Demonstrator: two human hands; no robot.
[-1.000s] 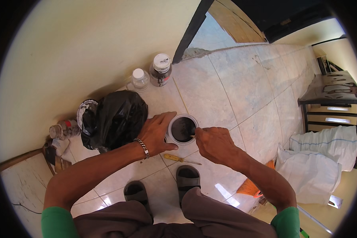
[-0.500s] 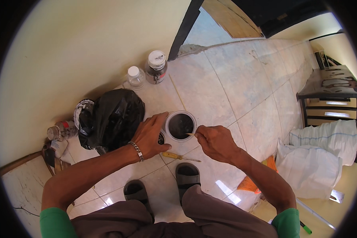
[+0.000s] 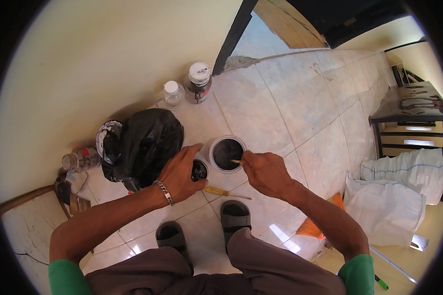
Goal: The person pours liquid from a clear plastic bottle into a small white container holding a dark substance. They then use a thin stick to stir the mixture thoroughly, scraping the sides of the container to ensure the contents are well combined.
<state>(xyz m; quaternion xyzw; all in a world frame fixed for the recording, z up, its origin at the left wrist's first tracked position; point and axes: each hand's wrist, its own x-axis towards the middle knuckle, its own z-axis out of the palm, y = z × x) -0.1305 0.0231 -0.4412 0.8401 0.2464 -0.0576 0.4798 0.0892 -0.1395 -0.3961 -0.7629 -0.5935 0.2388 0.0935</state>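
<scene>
A round translucent tub (image 3: pixel 213 156) holding dark grey-black paste (image 3: pixel 226 152) stands on the floor in front of me. My right hand (image 3: pixel 268 174) is closed on a thin wooden stick (image 3: pixel 236 161), whose end dips into the paste. Just left of the tub, my left hand (image 3: pixel 181 174) has its thumb and fingers apart around the side of a small tin (image 3: pixel 200 170) with black contents. Whether it touches the tin, I cannot tell. A screwdriver with a yellow handle (image 3: pixel 214 190) lies on the floor below the tub and tin.
A black plastic bag (image 3: pixel 150 142) sits left of my left hand. Along the wall stand a clear bottle (image 3: pixel 173 98) and a white-lidded jar (image 3: pixel 198 88); another jar (image 3: pixel 81 160) lies farther left. White sacks (image 3: pixel 384 204) and a dark bench (image 3: pixel 413 105) are at right.
My left hand has drawn back from the tub's rim, uncovering more of the small tin. The stick's end has moved further into the paste with my right hand.
</scene>
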